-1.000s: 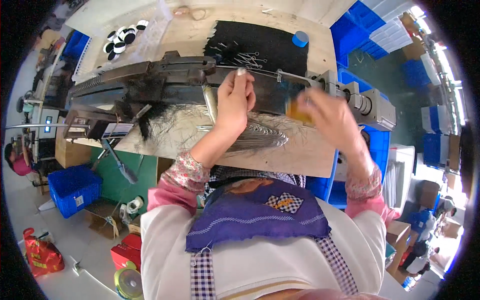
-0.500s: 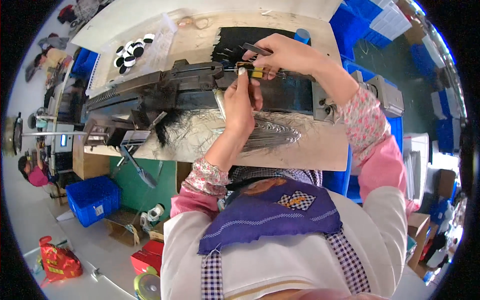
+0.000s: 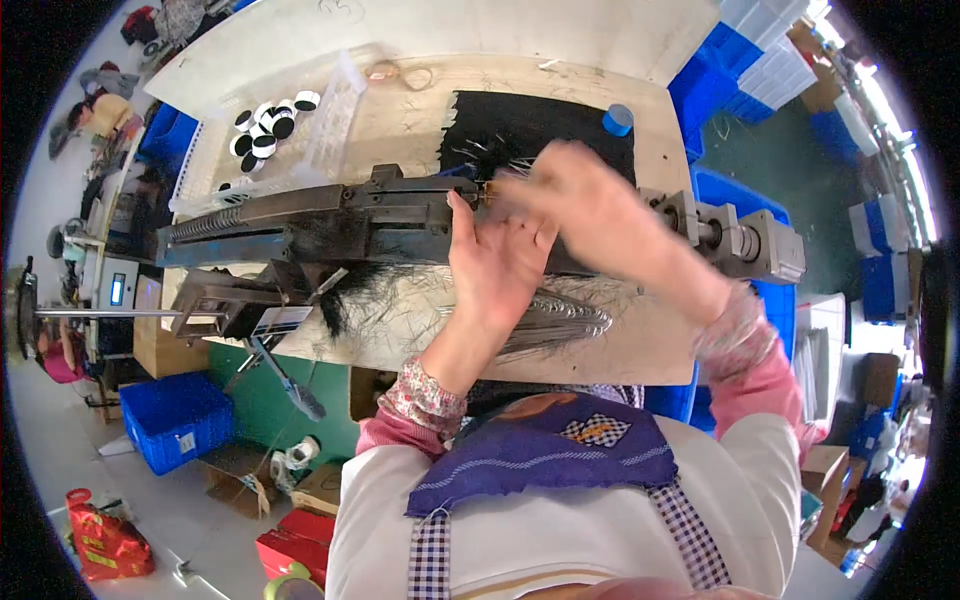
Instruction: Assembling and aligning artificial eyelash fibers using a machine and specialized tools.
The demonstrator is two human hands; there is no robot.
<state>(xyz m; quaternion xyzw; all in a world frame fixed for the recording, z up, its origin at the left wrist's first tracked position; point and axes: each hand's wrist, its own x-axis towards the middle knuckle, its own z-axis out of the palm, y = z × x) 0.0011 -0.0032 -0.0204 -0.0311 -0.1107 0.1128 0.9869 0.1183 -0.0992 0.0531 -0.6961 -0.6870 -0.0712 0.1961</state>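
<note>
1. Your left hand [image 3: 497, 262] is pressing against the long dark machine bar [image 3: 330, 215] that spans the wooden workbench [image 3: 400, 115], fingers extended upward with tips at the bar's top edge. It isn't clearly wrapped around anything.
2. Your right hand [image 3: 590, 205] is blurring just above and right of the left, over the bar. Fingers are looking curled, but can't tell how far they're shut or what they're pinching; a small yellowish bit [image 3: 490, 186] is showing at the fingertips.
3. The two hands are nearly touching at the bar's middle.
4. A bundle of thin metal wires [image 3: 560, 320] is lying on the bench below your left wrist.
5. A tuft of black bristles [image 3: 350, 300] is hanging under the bar, left of your forearm.
6. A black mat [image 3: 540, 125] is sitting behind the bar, a blue cap [image 3: 618, 119] at its right edge.
7. A clear tray of black-and-white discs [image 3: 268, 125] is sitting far left.
</note>
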